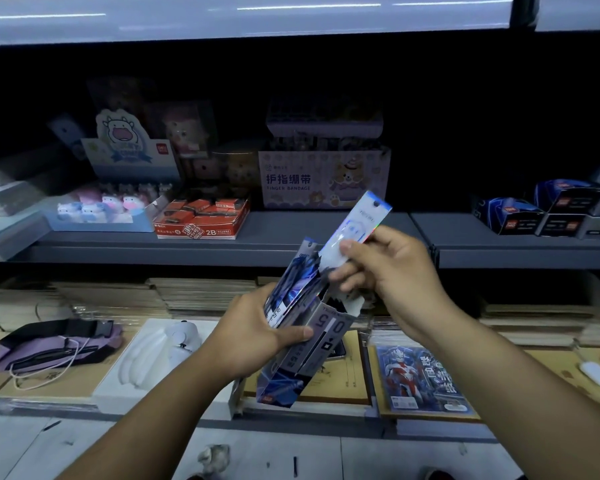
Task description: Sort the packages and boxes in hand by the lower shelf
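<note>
The left hand (257, 327) curls its fingers and thumb round a tilted blue-and-grey printed cardboard box (302, 344) held above the lower shelf, while the right hand (385, 271), raised beside it, pinches a slim white holographic-edged packet (357, 223) standing out of the box's open top. Behind, a grey metal shelf (291, 237) carries a red 2B box (201, 220) and a pale finger-bandage carton (323, 178). The shelf's upper rear lies in darkness, its goods indistinct.

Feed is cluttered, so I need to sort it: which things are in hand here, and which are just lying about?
In hand:
- open blue box, gripped by the left hand
- slim white packet, pinched by the right hand

Lying about:
- finger bandage box
- red 2B box
- purple pouch
- hero card pack
</note>
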Motion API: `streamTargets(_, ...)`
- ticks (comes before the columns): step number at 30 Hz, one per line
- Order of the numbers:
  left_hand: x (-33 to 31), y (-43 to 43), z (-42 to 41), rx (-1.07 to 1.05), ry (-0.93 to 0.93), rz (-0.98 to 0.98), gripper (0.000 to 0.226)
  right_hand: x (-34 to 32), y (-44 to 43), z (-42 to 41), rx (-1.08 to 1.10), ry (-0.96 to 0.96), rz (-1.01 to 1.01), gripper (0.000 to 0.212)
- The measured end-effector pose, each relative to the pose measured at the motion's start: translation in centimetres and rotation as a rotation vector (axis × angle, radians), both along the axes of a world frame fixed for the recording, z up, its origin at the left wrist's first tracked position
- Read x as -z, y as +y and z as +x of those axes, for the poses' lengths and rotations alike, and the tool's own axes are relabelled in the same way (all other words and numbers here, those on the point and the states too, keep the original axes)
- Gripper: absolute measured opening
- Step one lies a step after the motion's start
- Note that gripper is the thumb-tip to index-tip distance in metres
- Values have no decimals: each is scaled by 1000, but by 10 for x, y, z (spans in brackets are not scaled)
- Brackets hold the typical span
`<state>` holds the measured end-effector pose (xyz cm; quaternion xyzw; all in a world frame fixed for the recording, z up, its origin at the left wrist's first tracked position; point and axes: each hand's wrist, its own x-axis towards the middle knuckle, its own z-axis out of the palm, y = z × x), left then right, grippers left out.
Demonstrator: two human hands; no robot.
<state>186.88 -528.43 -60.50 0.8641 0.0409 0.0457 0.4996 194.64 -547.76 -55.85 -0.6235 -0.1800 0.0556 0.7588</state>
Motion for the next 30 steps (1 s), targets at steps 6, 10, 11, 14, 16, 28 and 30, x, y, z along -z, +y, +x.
streamTargets(6,0,9,0,-58,23,14,43,-11,-21,12,244,-38,246,9)
streamTargets(10,-2,10,-2,-95,22,-24,40,-10,-22,12,238,-16,295,10)
streamTargets(11,-3,10,-2,-102,27,-36,37,-10,-21,12,244,-8,308,11)
streamTargets(14,-4,9,-2,-106,35,-51,35,-11,-22,10,254,-3,317,13)
streamTargets(16,-4,8,-3,-105,32,-59,34,-10,-21,10,239,-23,274,18)
streamTargets(28,-14,8,-10,-129,-23,-210,33,-4,-20,10,208,-224,24,30)
streamTargets(30,-14,6,-12,-107,-26,-188,37,-5,-18,5,156,-305,-117,30)
